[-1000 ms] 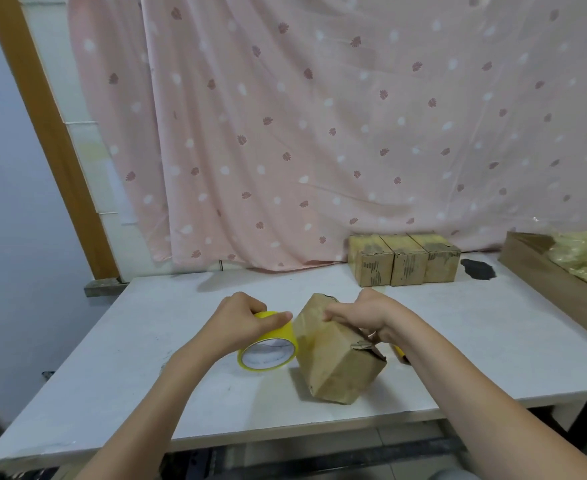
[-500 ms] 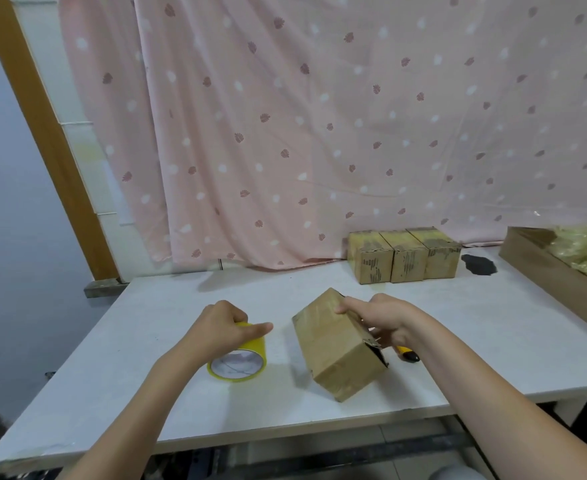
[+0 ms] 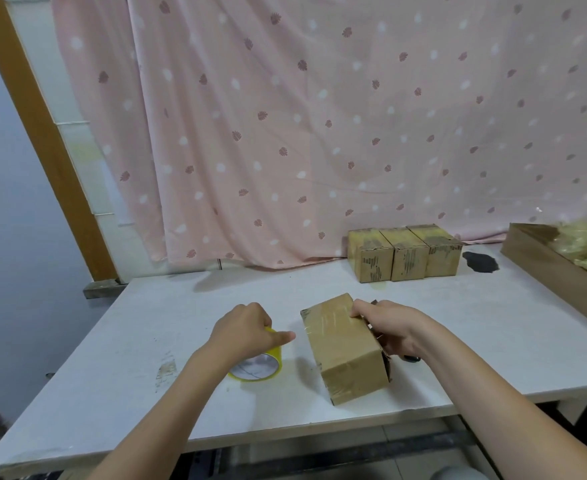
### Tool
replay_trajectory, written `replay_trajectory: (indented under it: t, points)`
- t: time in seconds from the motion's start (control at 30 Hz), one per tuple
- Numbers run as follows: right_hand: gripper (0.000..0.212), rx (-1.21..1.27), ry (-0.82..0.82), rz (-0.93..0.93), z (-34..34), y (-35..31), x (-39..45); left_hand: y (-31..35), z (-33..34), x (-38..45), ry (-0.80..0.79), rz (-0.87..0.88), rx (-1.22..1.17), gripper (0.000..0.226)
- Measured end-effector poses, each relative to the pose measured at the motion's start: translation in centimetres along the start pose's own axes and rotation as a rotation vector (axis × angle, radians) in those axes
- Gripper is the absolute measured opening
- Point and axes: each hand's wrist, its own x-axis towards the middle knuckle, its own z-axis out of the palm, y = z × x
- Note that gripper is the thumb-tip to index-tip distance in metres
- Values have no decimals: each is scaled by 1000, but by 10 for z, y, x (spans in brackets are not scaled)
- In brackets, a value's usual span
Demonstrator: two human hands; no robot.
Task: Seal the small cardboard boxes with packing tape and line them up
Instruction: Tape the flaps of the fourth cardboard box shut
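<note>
Cardboard box [image 3: 345,348] lies near the front edge of the tabletop [image 3: 146,323], gripped at its right side by the curled right hand [image 3: 387,325]. Left hand [image 3: 245,332], just left of it, clasps the yellow tape roll [image 3: 257,367], now lowered onto the tabletop and drawn apart from the box since a second ago.
</note>
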Motion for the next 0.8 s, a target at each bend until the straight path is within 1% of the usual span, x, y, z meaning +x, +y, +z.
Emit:
replay_trajectory:
  t: [0.07,0.17,0.2,0.23,0.27,0.3,0.37,0.4,0.43,0.47,0.53,0.57,0.67,0.8]
  points:
    - [26,-51,25,-5,0,0,0,5,1,1,3,6,35,71]
    - [39,-168,93,-21,2,7,4,12,2,2,8,17,76,69]
    - [39,-200,108,-41,4,9,5,14,3,3,10,23,87,69]
    - [34,-252,134,-82,7,9,4,16,4,4,11,29,97,69]
    - [29,-336,174,-139,12,10,2,18,5,5,11,35,105,69]
    - [33,-460,250,-204,15,12,0,20,5,6,9,39,111,69]
    - [46,-716,418,-410,29,13,-11,22,6,7,10,40,116,69]
    - [45,-793,423,-518,37,14,-16,22,7,8,14,38,116,69]
    - [42,-867,379,-596,46,15,-20,22,7,7,17,34,116,69]
    - [42,-940,314,-634,55,18,-20,22,7,7,20,29,118,69]
    - [53,-1055,224,-607,65,23,-22,23,7,6,28,17,121,67]
    - [58,-1062,221,-595,66,25,-22,23,6,6,28,11,121,66]
    - [65,-1016,281,-571,63,27,-21,22,5,5,24,0,109,67]
    - [65,-1011,322,-512,67,22,-24,22,7,6,26,4,108,72]
